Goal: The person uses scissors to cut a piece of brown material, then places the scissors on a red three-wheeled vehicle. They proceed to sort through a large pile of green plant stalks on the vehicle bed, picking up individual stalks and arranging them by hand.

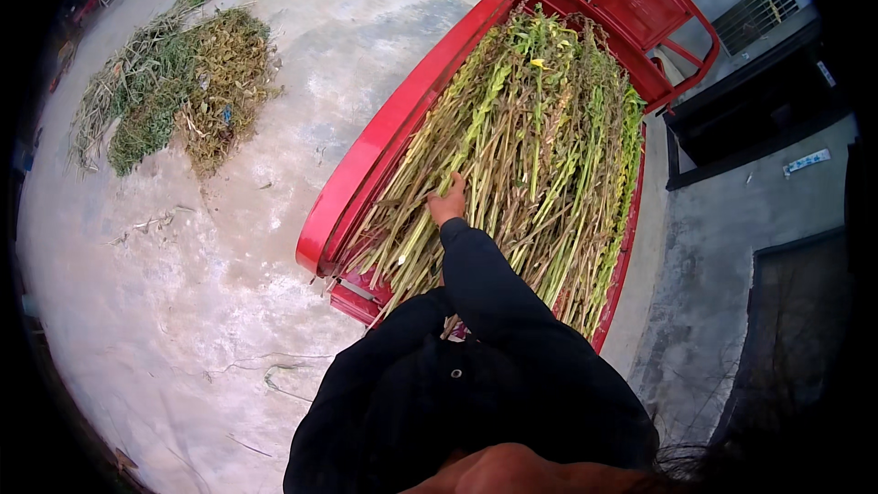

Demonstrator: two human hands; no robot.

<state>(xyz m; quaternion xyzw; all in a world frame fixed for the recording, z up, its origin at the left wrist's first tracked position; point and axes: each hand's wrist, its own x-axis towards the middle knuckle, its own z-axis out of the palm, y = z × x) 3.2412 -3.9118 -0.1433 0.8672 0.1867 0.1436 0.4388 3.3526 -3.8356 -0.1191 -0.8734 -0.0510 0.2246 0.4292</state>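
A thick bundle of long plant stalks (512, 165), partly green and partly dry brown, lies lengthwise in the bed of a red cargo tricycle (366, 155). The leafy and seedy tops point to the far end, and the bare cut ends lie toward me. My right hand (447, 202) reaches over the left part of the pile, its fingers closed round some stalks. Of my left arm, the dark sleeve (402, 320) shows by the near end of the bed. My left hand is almost wholly hidden behind my right forearm, so its fingers cannot be made out.
On the concrete floor (302, 91) at the left lie heaps of green plants (151, 119) and dry brown plants (224, 82). A red metal seat frame (654, 5) rises at the far end of the bed. Along the right runs a grey wall (700, 284) with dark openings.
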